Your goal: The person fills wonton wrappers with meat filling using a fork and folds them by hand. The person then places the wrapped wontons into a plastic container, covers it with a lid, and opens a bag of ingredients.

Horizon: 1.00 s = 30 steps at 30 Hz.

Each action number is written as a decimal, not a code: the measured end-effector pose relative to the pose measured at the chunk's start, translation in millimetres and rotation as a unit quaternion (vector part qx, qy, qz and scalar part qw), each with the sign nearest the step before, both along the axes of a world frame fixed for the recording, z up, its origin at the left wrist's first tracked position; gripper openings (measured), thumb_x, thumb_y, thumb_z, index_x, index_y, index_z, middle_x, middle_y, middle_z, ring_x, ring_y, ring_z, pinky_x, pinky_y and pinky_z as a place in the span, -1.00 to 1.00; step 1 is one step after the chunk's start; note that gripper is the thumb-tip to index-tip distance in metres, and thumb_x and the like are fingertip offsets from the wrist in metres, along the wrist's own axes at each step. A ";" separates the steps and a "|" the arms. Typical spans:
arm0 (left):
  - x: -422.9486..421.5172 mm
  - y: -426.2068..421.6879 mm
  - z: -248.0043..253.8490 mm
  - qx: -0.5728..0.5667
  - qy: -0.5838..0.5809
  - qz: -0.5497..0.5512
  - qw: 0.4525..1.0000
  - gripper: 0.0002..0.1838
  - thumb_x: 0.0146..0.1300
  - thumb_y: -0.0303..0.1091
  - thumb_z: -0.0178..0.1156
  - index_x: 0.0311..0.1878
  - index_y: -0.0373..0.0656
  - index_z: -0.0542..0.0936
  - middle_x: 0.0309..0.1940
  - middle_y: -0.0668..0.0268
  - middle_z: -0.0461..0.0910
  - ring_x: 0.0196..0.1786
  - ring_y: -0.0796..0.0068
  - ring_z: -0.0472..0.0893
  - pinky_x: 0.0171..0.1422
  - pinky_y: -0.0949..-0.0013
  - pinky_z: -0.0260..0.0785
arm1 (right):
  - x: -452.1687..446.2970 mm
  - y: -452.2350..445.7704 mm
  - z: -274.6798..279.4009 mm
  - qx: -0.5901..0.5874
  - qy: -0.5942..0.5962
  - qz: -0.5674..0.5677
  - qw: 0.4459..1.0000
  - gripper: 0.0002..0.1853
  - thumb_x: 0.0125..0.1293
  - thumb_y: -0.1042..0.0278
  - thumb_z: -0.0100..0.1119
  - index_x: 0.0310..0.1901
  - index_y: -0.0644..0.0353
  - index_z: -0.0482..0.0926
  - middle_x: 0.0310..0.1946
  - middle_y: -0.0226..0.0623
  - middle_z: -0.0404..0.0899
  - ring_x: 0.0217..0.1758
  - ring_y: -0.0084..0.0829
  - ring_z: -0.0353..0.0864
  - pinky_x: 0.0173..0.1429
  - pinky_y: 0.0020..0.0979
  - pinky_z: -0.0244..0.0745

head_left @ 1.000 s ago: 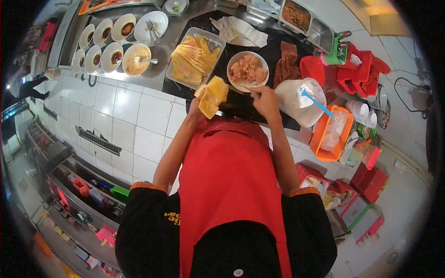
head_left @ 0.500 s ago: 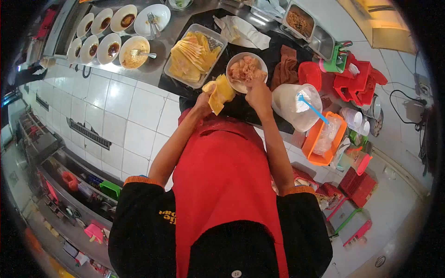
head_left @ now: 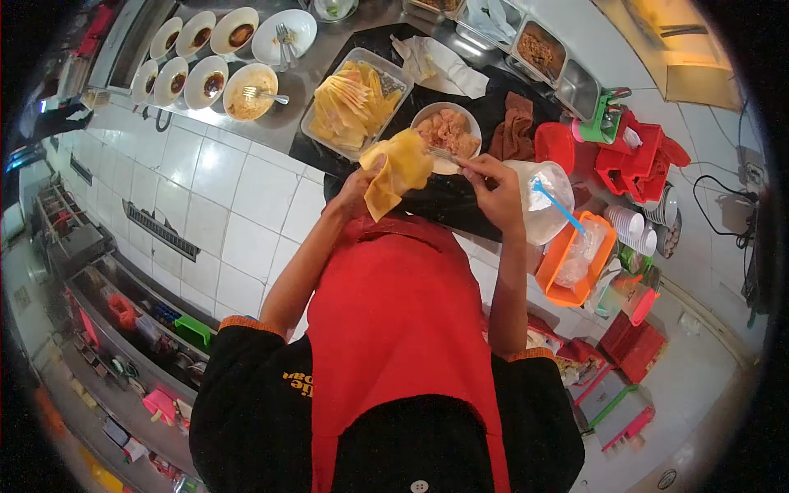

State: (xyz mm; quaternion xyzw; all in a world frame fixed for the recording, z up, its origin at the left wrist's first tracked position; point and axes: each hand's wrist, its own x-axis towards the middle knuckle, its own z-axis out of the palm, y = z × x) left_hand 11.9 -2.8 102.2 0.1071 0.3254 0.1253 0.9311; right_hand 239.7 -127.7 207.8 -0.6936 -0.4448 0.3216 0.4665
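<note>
Centrally, soft yellow sheets (head_left: 399, 167) are clasped in the left hand (head_left: 355, 189), in front of a white bowl (head_left: 445, 167) filled with pinkish mince (head_left: 449, 132). A thin metal utensil (head_left: 445, 154) is pinched by the right hand (head_left: 496, 191), its tip beside the sheets. More yellow sheets (head_left: 349, 103) are heaped in a plastic tray (head_left: 393, 84), left of the bowl.

Six bowls (head_left: 196, 82) of dark sauce (head_left: 214, 83) counted, one bowl (head_left: 233, 80) crossed by one fork (head_left: 266, 95), one tray (head_left: 394, 87) of yellow sheets (head_left: 349, 99), one bowl (head_left: 477, 134) of pinkish filling (head_left: 448, 129), two hands (head_left: 500, 193)
</note>
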 end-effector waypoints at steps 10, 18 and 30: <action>10.1 6.9 37.5 -0.037 -0.250 0.030 0.967 -0.53 0.44 -0.33 -0.01 0.35 -0.32 0.33 0.19 0.04 0.51 0.12 0.11 0.62 0.19 0.11 0.55 | -1.0 -9.8 -11.9 0.098 -0.015 -0.071 0.992 -0.79 0.26 0.69 0.20 -0.12 0.29 0.73 -0.23 -0.23 0.70 -0.28 -0.48 0.64 -0.24 -0.50 0.51; 6.1 5.5 25.1 0.194 0.009 -0.058 0.979 -0.50 0.36 -0.40 0.08 0.36 -0.23 0.33 0.10 0.14 0.54 0.02 0.20 0.64 0.12 0.20 0.55 | 13.4 -1.6 26.4 0.036 -0.005 0.025 0.999 -0.62 0.29 0.77 -0.01 -0.01 0.20 0.71 -0.42 -0.35 0.63 -0.48 -0.68 0.39 -0.41 -0.62 0.28; 15.2 3.9 74.3 0.065 -0.093 0.049 0.992 -0.49 0.42 -0.26 0.01 0.33 -0.37 0.35 0.12 0.00 0.55 0.05 0.06 0.65 0.11 0.09 0.58 | -12.5 -0.8 10.8 0.083 -0.010 -0.040 0.996 -0.68 0.20 0.77 0.08 -0.09 0.29 0.73 -0.30 -0.31 0.60 -0.39 -0.64 0.48 -0.35 -0.61 0.31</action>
